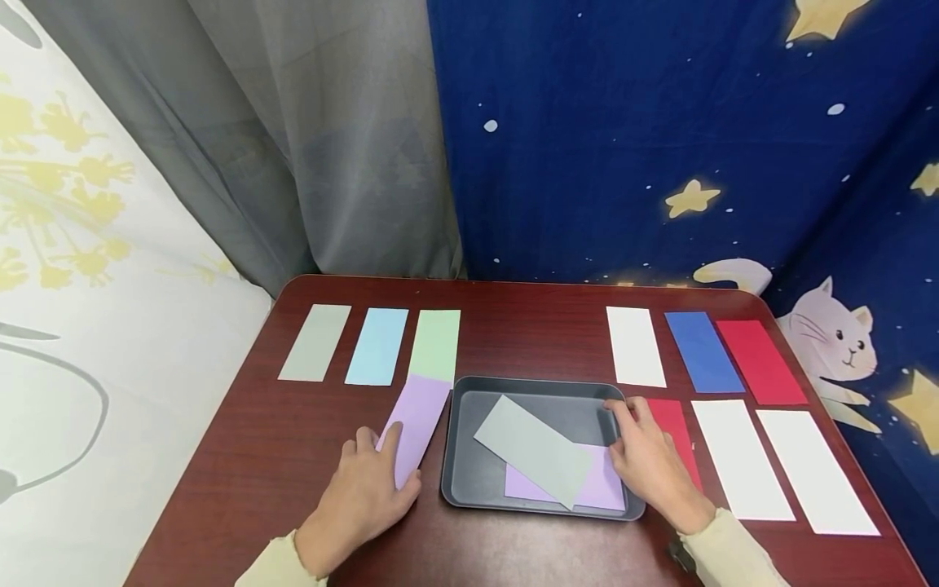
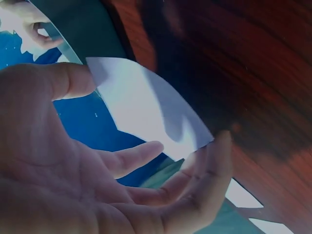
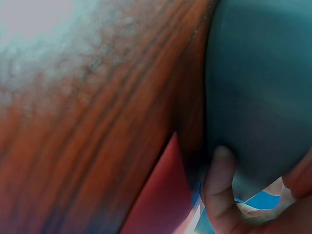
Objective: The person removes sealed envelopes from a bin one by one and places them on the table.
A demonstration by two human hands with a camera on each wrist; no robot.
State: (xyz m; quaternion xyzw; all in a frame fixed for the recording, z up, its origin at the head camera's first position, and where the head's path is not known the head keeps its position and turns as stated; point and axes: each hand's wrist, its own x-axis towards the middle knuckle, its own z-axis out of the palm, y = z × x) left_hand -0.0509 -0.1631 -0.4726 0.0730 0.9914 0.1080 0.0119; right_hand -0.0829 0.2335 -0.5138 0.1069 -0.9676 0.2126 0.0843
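Note:
My left hand (image 1: 363, 487) holds a light purple card (image 1: 420, 412) by its edges, just left of the tray. In the left wrist view that card (image 2: 134, 97) bows between the thumb and the fingertips. In the head view its far end overlaps the near part of a light green card (image 1: 436, 342). At the right rim of a dark grey tray (image 1: 469, 477), my right hand (image 1: 651, 456) pinches the edge. The right wrist view shows a digit against the wall of the tray (image 3: 258, 83). Inside lie a pale grey card (image 1: 535, 448) and, partly beneath it, another purple card (image 1: 605, 481).
Left on the table (image 1: 279, 489) lie a grey card (image 1: 315, 342) and a light blue card (image 1: 376, 346). To the right are white cards (image 1: 635, 346), a blue card (image 1: 704, 352) and red cards (image 1: 761, 361). Curtains (image 1: 587, 163) hang behind the table.

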